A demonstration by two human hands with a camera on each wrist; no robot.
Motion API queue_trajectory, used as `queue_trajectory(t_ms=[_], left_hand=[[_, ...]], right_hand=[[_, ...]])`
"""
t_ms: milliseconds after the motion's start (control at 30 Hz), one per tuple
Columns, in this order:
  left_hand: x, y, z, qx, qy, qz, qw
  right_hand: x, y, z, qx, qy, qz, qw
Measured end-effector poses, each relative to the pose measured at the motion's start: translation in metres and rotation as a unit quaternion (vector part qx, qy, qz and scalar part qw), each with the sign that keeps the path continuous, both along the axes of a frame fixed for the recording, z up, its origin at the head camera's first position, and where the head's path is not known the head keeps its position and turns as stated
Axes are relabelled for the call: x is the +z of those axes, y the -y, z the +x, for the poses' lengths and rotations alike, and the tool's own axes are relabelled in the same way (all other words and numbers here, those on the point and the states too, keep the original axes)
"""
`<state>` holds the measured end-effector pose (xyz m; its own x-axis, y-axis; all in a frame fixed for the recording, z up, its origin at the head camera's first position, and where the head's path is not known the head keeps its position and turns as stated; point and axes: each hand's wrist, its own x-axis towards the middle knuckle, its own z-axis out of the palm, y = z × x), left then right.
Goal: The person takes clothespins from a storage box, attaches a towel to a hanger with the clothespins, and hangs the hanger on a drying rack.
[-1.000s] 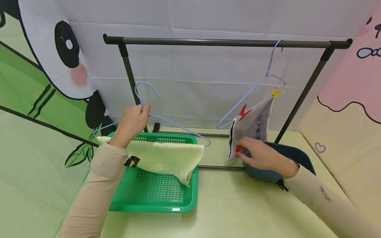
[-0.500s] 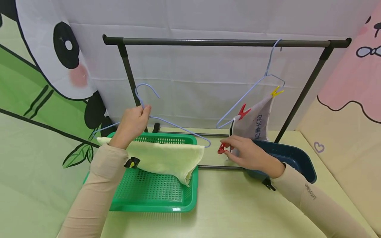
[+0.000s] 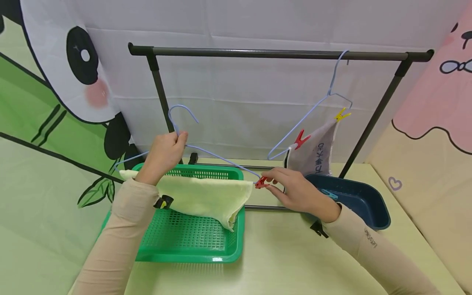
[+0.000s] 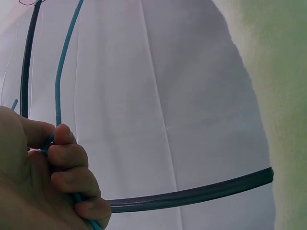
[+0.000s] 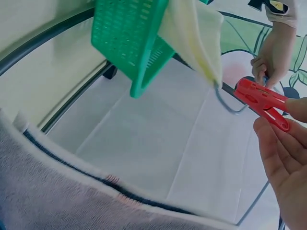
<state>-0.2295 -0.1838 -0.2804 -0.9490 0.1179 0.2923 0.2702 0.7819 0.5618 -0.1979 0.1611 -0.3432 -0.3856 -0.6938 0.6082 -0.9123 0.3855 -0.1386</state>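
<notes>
My left hand (image 3: 162,157) grips a blue wire hanger (image 3: 217,155) near its neck, fingers curled round the wire in the left wrist view. A pale yellow cloth (image 3: 206,192) hangs over the hanger's lower bar, above a green basket (image 3: 188,257). My right hand (image 3: 295,190) pinches a red clothespin (image 5: 261,100) between thumb and fingers. In the head view the clothespin overlaps the hanger's right corner, close beside the cloth's end. Behind the right hand, a grey cloth (image 3: 309,151) hangs from a second blue hanger (image 3: 313,108), held by a red clothespin (image 3: 302,139) and a yellow clothespin (image 3: 342,115).
A dark metal rack (image 3: 239,52) spans the back, the second hanger hooked on its top rail. A navy bin (image 3: 381,221) with a blue clothespin (image 3: 329,194) in it stands at the right. Patterned fabric walls (image 3: 424,164) close in the sides.
The right hand has carried the red clothespin leftward from the grey cloth's lower edge to the yellow cloth's hanger corner. The left hand and its hanger have hardly moved.
</notes>
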Motion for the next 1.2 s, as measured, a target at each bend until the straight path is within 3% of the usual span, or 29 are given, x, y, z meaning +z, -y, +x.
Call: queue_trajectory(t_ms=[300, 633, 1200], left_hand=[[-0.001, -0.001, 0.001, -0.001, -0.001, 0.001, 1.0], [0.001, -0.002, 0.004, -0.001, 0.0, 0.002, 1.0], [0.001, 0.0, 0.003, -0.005, 0.0, 0.008, 1.0]], right_hand=[[-0.001, 0.015, 0.001, 0.01, -0.01, -0.049, 0.999], [-0.001, 0.025, 0.002, 0.003, 0.004, -0.061, 0.998], [0.0, 0.04, 0.0, -0.04, 0.028, -0.025, 0.999]])
